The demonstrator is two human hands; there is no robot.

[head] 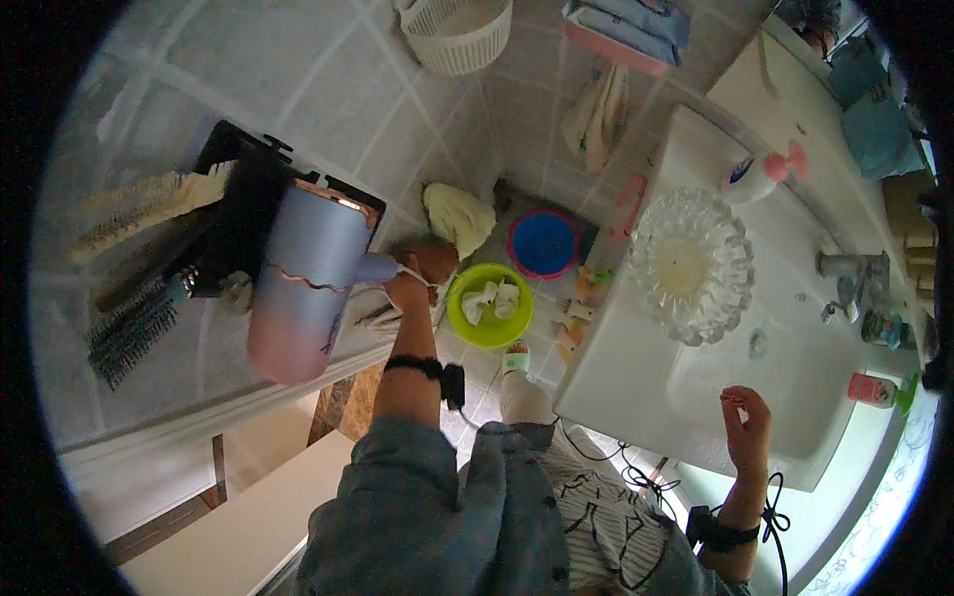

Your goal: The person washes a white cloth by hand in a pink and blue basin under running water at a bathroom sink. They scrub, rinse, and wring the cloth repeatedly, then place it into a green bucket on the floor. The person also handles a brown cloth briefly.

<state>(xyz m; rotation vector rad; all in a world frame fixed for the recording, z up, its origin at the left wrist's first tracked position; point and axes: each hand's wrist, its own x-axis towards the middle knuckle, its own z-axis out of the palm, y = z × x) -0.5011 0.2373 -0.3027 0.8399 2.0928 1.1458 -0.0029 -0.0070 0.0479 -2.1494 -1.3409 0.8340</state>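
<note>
A blue-to-pink hair dryer (305,283) rests in a black wall holder (257,167) at the left. Beside its handle is my left hand (410,287), near a pale cord and a brown thing behind it; whether the fingers grip anything is unclear. Brushes and combs, among them a black bristle brush (134,328) and a yellowish comb (149,208), hang left of the dryer. My right hand (747,417) is over the front part of the white sink (618,372), fingers curled, with nothing visible in it. A clear scalloped bowl (689,268) stands on the sink's ledge.
A lime-green basin (488,337) holding white crumpled items and a blue basin (544,243) are low down ahead. A faucet (853,267), a pump bottle (870,390) and a white bottle (747,180) stand around the sink. A white basket (458,45) hangs on the tiled wall. Black cords dangle near my right wrist.
</note>
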